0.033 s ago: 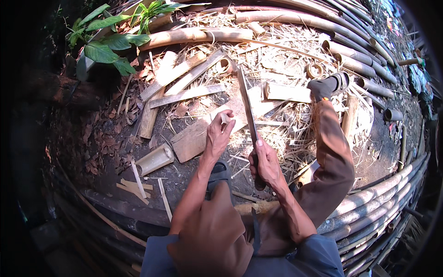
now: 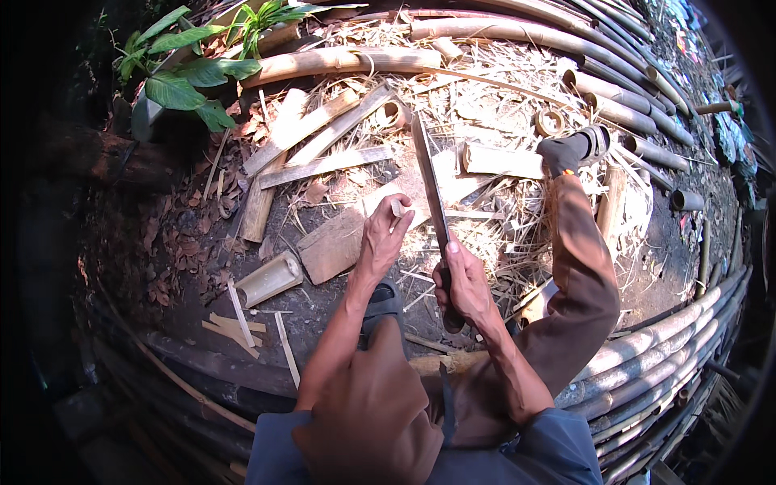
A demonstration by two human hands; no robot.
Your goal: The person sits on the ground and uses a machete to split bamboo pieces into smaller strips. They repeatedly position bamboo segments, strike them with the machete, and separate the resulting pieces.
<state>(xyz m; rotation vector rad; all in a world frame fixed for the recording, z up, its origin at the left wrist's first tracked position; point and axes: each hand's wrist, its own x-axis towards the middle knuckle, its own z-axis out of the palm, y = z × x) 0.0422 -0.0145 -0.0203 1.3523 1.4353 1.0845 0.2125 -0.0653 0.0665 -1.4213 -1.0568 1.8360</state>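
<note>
**Blade upright beside a pinched bamboo piece**

Low in the middle of the view, the right hand (image 2: 462, 284) is wrapped tight around the handle of a long knife (image 2: 428, 182), fingers pressed together on the grip with the thumb lying along it. From that fist the blade runs up and slightly to the left, away from the person, its long axis close to vertical in the picture and its tip pointing toward the pile of bamboo poles (image 2: 517, 36) at the top.

Just to the left of the blade, the left hand (image 2: 381, 242) pinches a small pale bamboo piece (image 2: 398, 208) between thumb and fingertips. The piece sits near the lower middle of the blade, close to the edge; whether it touches the steel cannot be told. It is too small to read its long axis with certainty. The left hand is the nearer one to it, the right reaching it only through the blade.

Outward from the hands lie split bamboo slats (image 2: 323, 166), a flat wooden block (image 2: 333, 246), a short cut bamboo tube (image 2: 271, 279) and straw-like shavings on dark soil. A trousered leg with a dark sock (image 2: 566, 153) stretches to the right, and a green leafy plant (image 2: 182, 81) stands at upper left.
</note>
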